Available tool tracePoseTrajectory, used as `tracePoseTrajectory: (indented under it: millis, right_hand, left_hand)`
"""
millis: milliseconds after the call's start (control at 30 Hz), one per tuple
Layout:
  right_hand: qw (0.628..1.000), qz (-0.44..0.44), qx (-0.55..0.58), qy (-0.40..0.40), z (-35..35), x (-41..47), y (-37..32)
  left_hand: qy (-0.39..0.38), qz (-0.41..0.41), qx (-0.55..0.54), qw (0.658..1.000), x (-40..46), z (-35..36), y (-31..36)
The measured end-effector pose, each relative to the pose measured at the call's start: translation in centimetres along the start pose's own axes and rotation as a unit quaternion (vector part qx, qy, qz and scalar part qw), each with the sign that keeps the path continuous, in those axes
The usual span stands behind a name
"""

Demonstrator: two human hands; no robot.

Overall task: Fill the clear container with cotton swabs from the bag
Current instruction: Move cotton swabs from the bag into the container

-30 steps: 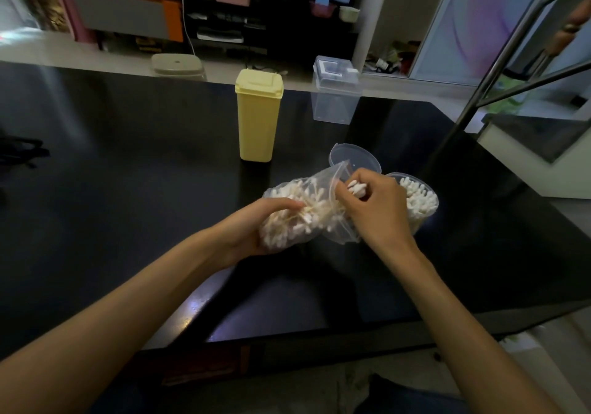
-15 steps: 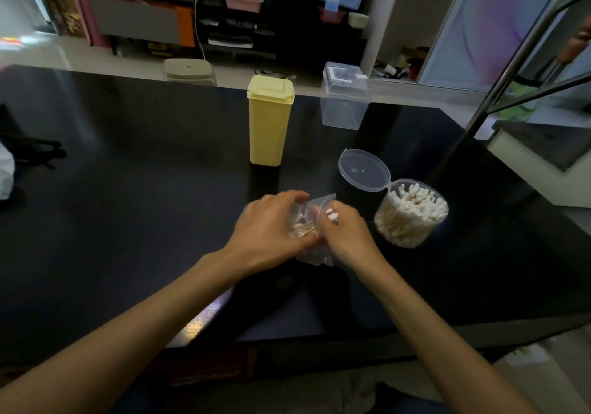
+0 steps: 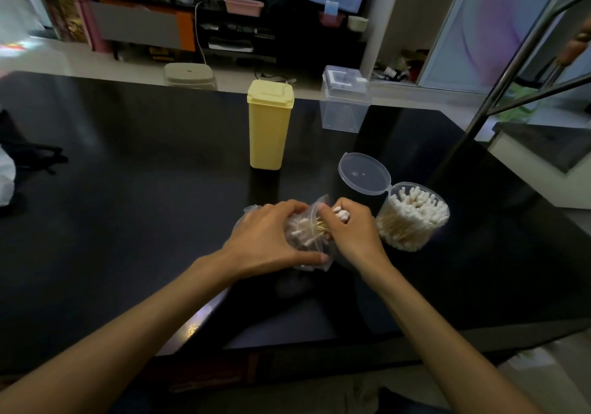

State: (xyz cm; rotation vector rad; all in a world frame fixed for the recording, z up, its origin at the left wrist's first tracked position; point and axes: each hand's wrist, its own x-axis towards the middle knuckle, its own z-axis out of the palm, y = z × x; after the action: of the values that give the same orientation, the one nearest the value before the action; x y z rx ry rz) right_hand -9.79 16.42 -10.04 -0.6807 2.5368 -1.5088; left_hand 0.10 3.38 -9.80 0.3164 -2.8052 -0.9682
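Since a second ago both hands have drawn the bag point(image 3: 305, 237) back from the tub point(image 3: 412, 218) to the near middle of the glossy black table point(image 3: 128, 221). Crinkly clear plastic, it holds white-tipped, pale-stemmed swabs point(image 3: 340, 214). Left hand point(image 3: 268, 237) curls over the bag; right hand point(image 3: 355, 234) pinches a bundle at its mouth. Round and clear, the tub stands just right, packed with swabs, hinged lid point(image 3: 364, 173) open.
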Motion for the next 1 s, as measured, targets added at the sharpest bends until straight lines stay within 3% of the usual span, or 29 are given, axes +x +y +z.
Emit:
tracePoseTrajectory:
  millis: [200, 300, 500, 733, 1000]
  right_hand:
    - [1.000, 0.005, -0.004, -0.005, 0.6, -0.2, -0.2]
    - [0.999, -0.019, 0.008, 0.040, 0.0, 0.2, -0.3]
    - [0.999, 0.020, 0.021, -0.036, 0.9, -0.2, -0.1]
    - [0.996, -0.054, -0.014, 0.071, -0.6, 0.5, -1.3]
    - [0.996, 0.010, 0.019, 0.082, -2.7, 1.2, -2.1]
  left_hand:
    - [0.054, 0.034, 0.081, 0.995, -0.5, 0.2, 0.7]
    - [0.060, 0.025, 0.047, 0.997, -0.3, 0.2, 0.7]
    - [0.082, 0.022, 0.009, 0.996, -0.3, 0.4, 0.3]
    - [0.051, 0.005, -0.038, 0.998, -0.2, 0.0, 0.4]
    - [0.097, 0.009, -0.120, 0.988, -0.5, -0.2, 0.6]
